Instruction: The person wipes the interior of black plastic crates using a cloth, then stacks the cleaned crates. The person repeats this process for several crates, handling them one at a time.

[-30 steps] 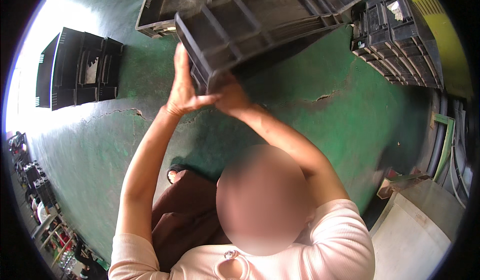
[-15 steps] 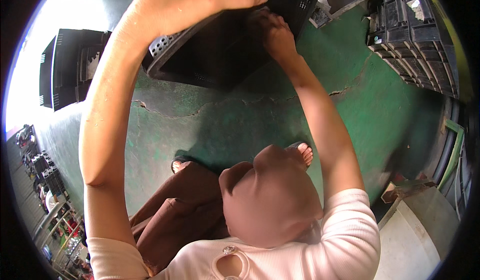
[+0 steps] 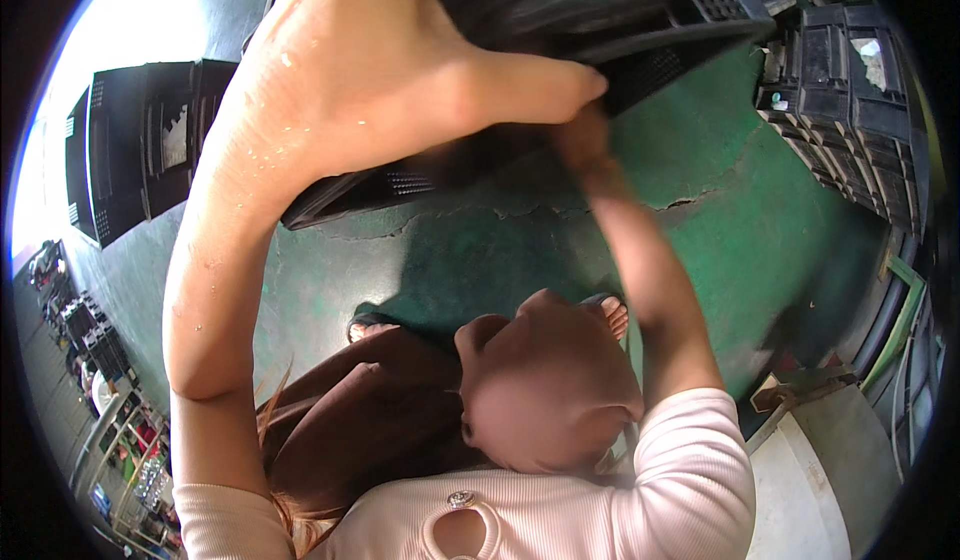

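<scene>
A black plastic crate (image 3: 660, 65) with perforated corners sits tilted at the top of the head view, its upper part cut off. A dark, glossy surface (image 3: 560, 5) shows within its rim. My left hand (image 3: 390, 75), wet with drops, is raised in front of it with the thumb stretched out to the right. The other left fingers are mostly past the upper edge; no grip on the crate shows. Low at the crate's near side is my right hand (image 3: 583, 140), smeared by motion. Its fingers are hidden behind my left thumb and the crate.
Black crates (image 3: 840, 90) are stacked at the far right, and more crates (image 3: 140, 150) stand at the left. A crack (image 3: 400, 228) crosses the green floor (image 3: 480, 270). White panels (image 3: 810, 470) and a green frame (image 3: 895, 310) lie at the lower right. A metal rack (image 3: 120, 450) stands lower left.
The crate has swung round, and its right end reaches farther right. My left hand has come lower and nearer. My right hand has moved down from inside the crate to its near side.
</scene>
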Demonstrator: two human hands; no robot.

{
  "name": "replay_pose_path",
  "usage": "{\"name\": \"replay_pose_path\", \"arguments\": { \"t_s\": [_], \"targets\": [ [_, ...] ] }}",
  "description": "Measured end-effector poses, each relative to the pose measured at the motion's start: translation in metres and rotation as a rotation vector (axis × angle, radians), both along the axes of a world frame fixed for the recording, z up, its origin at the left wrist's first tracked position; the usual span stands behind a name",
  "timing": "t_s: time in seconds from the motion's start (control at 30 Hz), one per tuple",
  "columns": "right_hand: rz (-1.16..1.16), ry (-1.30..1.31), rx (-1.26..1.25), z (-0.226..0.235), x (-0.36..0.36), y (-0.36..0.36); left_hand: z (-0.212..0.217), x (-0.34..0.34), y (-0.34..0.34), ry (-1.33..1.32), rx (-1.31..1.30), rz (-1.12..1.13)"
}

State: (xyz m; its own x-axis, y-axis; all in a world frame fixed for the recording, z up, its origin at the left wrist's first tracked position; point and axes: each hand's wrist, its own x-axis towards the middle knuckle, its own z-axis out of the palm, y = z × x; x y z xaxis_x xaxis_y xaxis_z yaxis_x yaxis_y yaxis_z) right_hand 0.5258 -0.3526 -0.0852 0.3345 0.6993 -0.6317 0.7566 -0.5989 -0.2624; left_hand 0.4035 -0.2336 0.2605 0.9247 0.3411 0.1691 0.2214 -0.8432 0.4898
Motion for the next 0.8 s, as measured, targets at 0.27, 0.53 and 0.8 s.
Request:
{"name": "replay_pose_path", "arguments": {
  "t_s": [0.27, 0.53, 0.8],
  "targets": [
    [0.052, -0.129, 0.895, 0.016, -0.101, 0.016, 0.005, 0.004, 0.0, -0.078, 0.098, -0.034],
    [0.106, -0.058, 0.983, 0.045, -0.102, 0.02, -0.024, -0.006, -0.009, -0.183, 0.295, 0.082],
    [-0.044, 0.198, 1.118, 0.028, -0.096, 0.024, -0.025, 0.004, -0.013, -0.096, 0.296, -0.02]
  ]
}}
